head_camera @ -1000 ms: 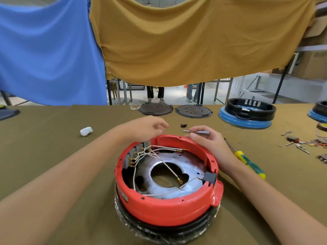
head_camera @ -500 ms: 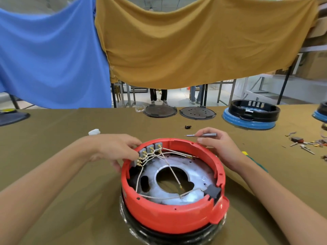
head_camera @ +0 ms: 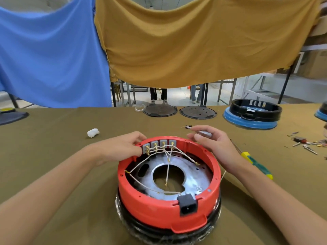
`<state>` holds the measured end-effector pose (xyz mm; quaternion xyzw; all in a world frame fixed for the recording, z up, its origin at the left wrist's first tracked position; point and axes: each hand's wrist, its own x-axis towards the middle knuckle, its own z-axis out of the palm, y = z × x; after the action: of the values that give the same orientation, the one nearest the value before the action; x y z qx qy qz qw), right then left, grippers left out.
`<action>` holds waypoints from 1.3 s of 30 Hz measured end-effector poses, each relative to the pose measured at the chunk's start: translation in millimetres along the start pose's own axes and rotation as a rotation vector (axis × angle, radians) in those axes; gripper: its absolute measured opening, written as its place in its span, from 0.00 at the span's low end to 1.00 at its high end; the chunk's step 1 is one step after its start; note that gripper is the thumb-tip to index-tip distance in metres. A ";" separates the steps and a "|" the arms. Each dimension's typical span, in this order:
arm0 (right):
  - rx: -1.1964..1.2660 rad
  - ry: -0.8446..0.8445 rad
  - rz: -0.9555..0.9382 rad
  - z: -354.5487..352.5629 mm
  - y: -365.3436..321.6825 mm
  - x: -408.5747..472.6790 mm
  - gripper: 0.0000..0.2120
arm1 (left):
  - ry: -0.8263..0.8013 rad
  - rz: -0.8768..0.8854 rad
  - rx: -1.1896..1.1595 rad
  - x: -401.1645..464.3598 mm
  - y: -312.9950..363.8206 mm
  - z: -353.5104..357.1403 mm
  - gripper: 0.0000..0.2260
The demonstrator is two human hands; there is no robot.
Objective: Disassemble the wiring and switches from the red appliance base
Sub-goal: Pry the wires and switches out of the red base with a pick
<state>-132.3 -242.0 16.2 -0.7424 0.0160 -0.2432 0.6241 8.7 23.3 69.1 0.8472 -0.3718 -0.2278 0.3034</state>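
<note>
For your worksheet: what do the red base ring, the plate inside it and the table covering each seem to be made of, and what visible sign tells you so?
Red base ring: probably moulded plastic; even colour, soft sheen, moulded tabs.
Plate: looks like bare metal; silvery, dull reflections, punched holes.
Table covering: seems to be olive woven cloth; matt, with soft creases.

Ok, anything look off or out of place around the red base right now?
One wire hangs out over the red base's right rim, loose. Otherwise the four grey switches sit in a row at the far wall, wired, and the black socket is seated in front.
</note>
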 end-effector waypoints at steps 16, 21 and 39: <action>0.046 -0.013 0.010 -4.4 -15.4 -1.7 0.09 | 0.030 0.123 0.102 4.0 -1.1 -18.4 0.22; -0.303 -0.181 0.107 -30.6 -29.7 -2.0 0.11 | 0.043 0.081 0.047 -4.9 -11.3 -17.1 0.22; -0.792 -0.260 0.130 -52.8 -17.7 -0.5 0.12 | 0.233 -0.064 -0.028 1.8 -21.8 0.7 0.19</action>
<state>-157.8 -286.4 38.0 -0.9469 0.0762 -0.0824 0.3014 20.1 33.5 53.4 0.8751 -0.3034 -0.1426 0.3489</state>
